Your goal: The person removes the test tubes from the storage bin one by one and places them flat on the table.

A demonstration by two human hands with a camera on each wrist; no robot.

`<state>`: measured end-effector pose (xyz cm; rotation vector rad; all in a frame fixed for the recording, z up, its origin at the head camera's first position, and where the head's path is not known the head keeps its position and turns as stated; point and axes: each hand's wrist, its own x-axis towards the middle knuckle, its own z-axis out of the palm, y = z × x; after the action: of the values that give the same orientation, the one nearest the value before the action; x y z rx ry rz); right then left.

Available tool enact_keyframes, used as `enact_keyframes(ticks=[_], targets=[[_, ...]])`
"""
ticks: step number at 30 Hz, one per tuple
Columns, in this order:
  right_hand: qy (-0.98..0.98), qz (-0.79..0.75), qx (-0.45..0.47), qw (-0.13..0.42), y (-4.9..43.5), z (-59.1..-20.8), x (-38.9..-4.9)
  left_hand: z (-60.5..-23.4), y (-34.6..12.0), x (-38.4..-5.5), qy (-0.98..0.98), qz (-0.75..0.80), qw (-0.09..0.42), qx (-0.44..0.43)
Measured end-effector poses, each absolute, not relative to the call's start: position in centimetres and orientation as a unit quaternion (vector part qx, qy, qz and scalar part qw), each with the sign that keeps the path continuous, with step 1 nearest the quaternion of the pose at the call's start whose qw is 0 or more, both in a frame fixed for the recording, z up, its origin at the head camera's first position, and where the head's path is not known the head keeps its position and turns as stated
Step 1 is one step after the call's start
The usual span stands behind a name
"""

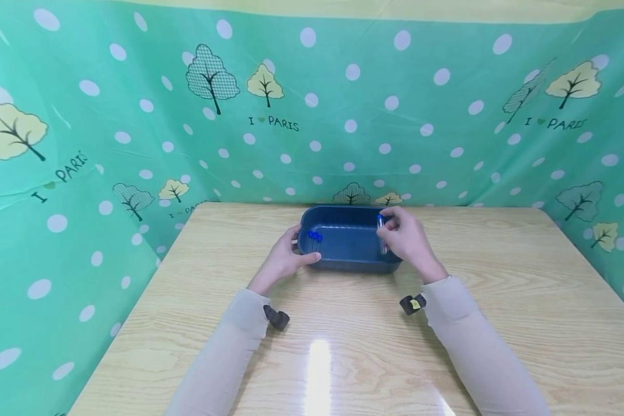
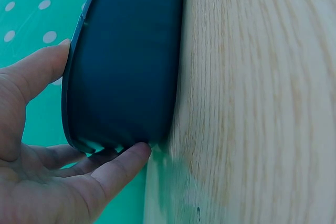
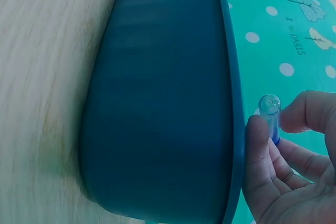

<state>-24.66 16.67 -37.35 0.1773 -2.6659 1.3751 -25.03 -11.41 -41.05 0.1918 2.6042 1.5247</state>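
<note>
A dark blue plastic basin (image 1: pixel 348 266) stands on the table. My left hand (image 1: pixel 286 255) grips its left end, the thumb on the front rim and the fingers round the end wall; in the left wrist view the fingertips touch the basin wall (image 2: pixel 126 66). Over the basin's right end, my right hand (image 1: pixel 407 237) pinches a clear tube with a blue cap (image 1: pixel 382 237) between thumb and fingers. The right wrist view shows the tube's rounded clear end (image 3: pixel 270 104) beside the rim. Inside the basin at the left lie three blue-capped tubes (image 1: pixel 315 237), side by side.
The wood-grain table (image 1: pixel 353 346) extends around the basin on the left, right and near sides. Just behind the basin, a green dotted cloth (image 1: pixel 291 150) hangs along the table's back edge. Small dark devices (image 1: pixel 277 318) are strapped at both wrists.
</note>
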Motion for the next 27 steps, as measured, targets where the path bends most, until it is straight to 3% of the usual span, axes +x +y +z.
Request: enact_keyframes(ticks=[27], targets=[[-0.893, 0.445, 0.033, 0.063, 18.8, -36.6, -24.7, -41.2, -11.6, -25.1, 0.849, 0.519, 0.055, 0.077]])
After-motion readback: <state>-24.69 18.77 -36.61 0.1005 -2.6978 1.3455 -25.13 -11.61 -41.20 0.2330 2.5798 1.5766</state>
